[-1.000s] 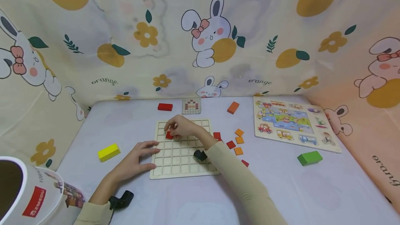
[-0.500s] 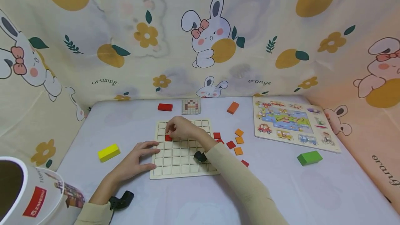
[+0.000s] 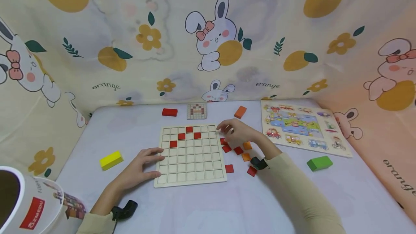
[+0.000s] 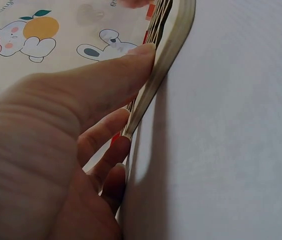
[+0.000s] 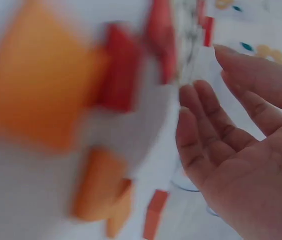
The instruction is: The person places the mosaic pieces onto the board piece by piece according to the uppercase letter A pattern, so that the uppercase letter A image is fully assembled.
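Observation:
A wooden grid board [image 3: 191, 169] lies on the table with several red square tiles in its cells, among them a top red tile [image 3: 189, 129] and a lower left red tile [image 3: 173, 144]. My left hand [image 3: 139, 167] rests on the board's left edge; in the left wrist view its thumb [image 4: 131, 67] touches the rim. Beyond the board's right edge my right hand [image 3: 238, 133] hovers, fingers loosely bent and holding nothing. Below it lie loose red tiles [image 3: 238, 150] and orange tiles [image 3: 246, 157], partly hidden by the hand and blurred in the right wrist view.
A small pattern card [image 3: 196, 111] stands behind the board, between a red block [image 3: 169, 112] and an orange block [image 3: 240, 112]. A yellow block [image 3: 111, 160] and a white bucket [image 3: 42, 205] are left; a vehicle puzzle [image 3: 302, 127] and green block [image 3: 320, 163] are right.
My right hand has left the red tile on the board's left side and moved right, over the loose tiles. The red tiles on the board are uncovered. My left hand stays put.

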Demonstrator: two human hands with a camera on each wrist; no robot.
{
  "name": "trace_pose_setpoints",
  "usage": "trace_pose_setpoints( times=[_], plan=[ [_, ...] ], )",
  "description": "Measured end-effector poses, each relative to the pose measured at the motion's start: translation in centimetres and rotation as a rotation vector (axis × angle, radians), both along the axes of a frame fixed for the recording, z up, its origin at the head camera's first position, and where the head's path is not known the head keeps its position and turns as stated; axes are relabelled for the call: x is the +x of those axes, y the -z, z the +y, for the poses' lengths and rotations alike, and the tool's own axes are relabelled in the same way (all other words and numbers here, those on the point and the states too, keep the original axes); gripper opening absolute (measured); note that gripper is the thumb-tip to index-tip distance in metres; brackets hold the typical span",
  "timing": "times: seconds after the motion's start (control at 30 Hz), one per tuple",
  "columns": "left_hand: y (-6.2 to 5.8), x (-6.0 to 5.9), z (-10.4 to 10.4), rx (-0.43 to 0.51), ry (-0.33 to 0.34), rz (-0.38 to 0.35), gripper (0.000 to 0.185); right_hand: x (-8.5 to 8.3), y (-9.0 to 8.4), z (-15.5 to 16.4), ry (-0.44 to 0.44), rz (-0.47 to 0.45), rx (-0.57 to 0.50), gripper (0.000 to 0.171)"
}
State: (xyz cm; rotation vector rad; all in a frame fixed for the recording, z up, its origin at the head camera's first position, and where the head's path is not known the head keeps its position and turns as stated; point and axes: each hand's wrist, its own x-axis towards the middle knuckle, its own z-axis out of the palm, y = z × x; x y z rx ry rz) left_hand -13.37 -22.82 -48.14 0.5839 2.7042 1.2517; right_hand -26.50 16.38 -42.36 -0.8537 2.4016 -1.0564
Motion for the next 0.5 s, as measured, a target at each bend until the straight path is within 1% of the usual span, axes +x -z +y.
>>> trace_pose_setpoints(
  times=[0.1, 0.2, 0.37, 0.5],
  plan=[
    [0.0, 0.1, -0.1, -0.002, -0.006, 0.004, 0.054, 0.4, 0.8, 0.5, 0.003, 0.017, 0.016, 0.039],
    [0.0, 0.2, -0.2, -0.002, -0.003, 0.01, 0.053, 0.6, 1.4, 0.4, 0.004, 0.026, 0.014, 0.039],
    [0.0, 0.2, -0.2, 0.007, -0.002, 0.002, 0.054, 0.7, 1.5, 0.0, 0.008, 0.032, 0.04, 0.039],
    [-0.1, 0.1, -0.1, 0.009, -0.004, -0.006, 0.054, 0.8, 1.5, 0.0, 0.012, 0.013, 0.044, 0.036]
  ],
)
